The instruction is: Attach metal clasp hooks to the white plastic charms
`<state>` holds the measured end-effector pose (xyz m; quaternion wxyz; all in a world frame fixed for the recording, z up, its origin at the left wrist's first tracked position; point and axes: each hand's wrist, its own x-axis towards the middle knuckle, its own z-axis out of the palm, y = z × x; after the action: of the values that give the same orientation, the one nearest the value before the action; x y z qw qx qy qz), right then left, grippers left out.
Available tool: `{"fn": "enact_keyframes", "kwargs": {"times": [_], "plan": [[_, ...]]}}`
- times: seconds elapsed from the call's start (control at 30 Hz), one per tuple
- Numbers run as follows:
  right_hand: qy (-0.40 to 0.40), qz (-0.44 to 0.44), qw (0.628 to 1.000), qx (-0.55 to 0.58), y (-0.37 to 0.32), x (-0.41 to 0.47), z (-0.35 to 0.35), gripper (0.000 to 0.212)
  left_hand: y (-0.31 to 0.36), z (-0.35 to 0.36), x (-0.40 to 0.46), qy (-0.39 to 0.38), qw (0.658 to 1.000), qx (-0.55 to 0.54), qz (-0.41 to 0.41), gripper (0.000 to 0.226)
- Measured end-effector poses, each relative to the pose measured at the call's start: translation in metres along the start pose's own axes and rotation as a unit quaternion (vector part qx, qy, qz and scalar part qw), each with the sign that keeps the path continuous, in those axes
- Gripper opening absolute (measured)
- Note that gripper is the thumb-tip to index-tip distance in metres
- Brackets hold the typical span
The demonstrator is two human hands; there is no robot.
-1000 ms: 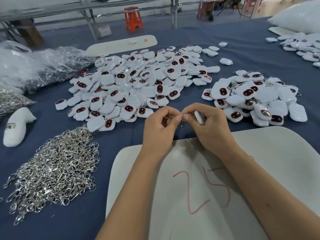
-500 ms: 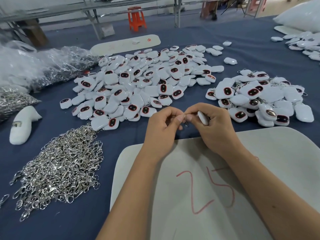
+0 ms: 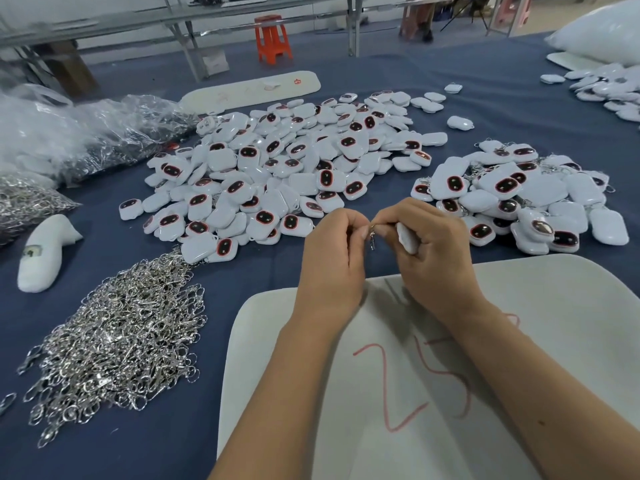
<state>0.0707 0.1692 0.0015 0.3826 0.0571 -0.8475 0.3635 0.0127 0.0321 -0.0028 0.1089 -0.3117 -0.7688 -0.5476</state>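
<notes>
left grip (image 3: 332, 251) and right grip (image 3: 427, 249) raised together, fingers curled, fingertips pinching

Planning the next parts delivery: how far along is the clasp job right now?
Done, it seems: the smaller pile of charms at right, with metal rings showing among them. In hand: the right hand grips one white charm while the left hand pinches a clasp against it. Left: the large middle pile of charms and the heap of loose clasps, so most remains.

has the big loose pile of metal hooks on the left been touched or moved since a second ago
No. The hook pile keeps its place beside the white board; only the camera shifted.
</notes>
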Motion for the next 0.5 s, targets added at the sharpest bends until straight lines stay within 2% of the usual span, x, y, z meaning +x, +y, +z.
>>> {"fn": "enact_keyframes", "kwargs": {"times": [0.1, 0.2, 0.37, 0.5], "plan": [[0.02, 0.015, 0.999, 0.021, 0.0004, -0.001, 0.0009, 0.013, 0.0041, 0.0068, -0.0007, 0.037, 0.999, -0.016, -0.013, 0.017], [0.023, 0.078, 0.993, 0.091, 0.0013, -0.0036, 0.0029, 0.015, 0.0062, 0.011, -0.0012, 0.054, 0.998, -0.021, -0.017, 0.014], [0.012, 0.193, 0.943, 0.271, 0.0032, -0.0054, 0.0072, 0.016, 0.0086, 0.0081, -0.0008, 0.043, 0.999, 0.001, 0.003, 0.011], [0.002, 0.207, 0.921, 0.329, 0.0049, -0.0046, 0.0086, 0.02, 0.009, 0.0098, -0.0016, 0.05, 0.999, 0.003, 0.005, 0.009]]}}
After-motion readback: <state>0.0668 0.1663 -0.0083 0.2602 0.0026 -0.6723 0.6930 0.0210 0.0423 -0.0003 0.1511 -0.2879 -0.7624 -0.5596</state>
